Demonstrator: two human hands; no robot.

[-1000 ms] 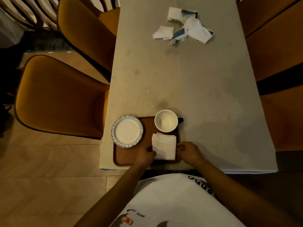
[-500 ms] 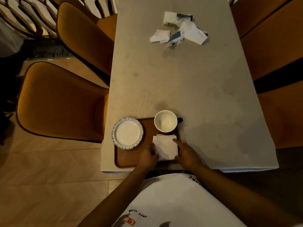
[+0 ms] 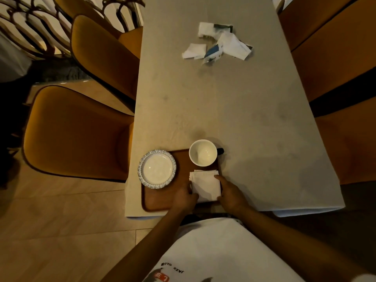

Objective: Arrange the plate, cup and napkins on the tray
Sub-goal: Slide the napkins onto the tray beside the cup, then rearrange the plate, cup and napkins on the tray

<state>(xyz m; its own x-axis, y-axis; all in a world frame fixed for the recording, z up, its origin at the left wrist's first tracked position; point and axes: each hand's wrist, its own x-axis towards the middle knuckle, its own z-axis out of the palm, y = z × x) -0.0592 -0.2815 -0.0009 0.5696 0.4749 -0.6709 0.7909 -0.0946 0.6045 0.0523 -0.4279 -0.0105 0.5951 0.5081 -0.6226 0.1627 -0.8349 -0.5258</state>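
Napkins [image 3: 205, 185], a folded white stack, lie on the right near part of the brown wooden tray [image 3: 158, 200], which sits at the near left corner of the pale table [image 3: 234, 108]. The left hand [image 3: 186, 197] rests against the stack's left near edge, and the right hand [image 3: 231, 193] lies along its right edge with a finger stretched to the far right corner; both sets of fingers are loosely curled and press the stack from either side rather than closing round it, so neither hand has it lifted. Whether the thumbs are under the paper cannot be told. The plate [image 3: 157, 168], white with a blue patterned rim, sits on the tray's far left corner and overhangs the tray edge a little. The cup [image 3: 203, 152], white and empty, stands upright on the far right corner of the tray just beyond the napkins, its dark handle pointing right over the table. Well apart from all this, at the far end of the table, lies a loose heap of crumpled papers [image 3: 218, 44], white with some blue print. Mustard-coloured chairs [image 3: 77, 135] stand along the table's left side, and the person's white printed shirt [image 3: 219, 253] fills the bottom of the view.
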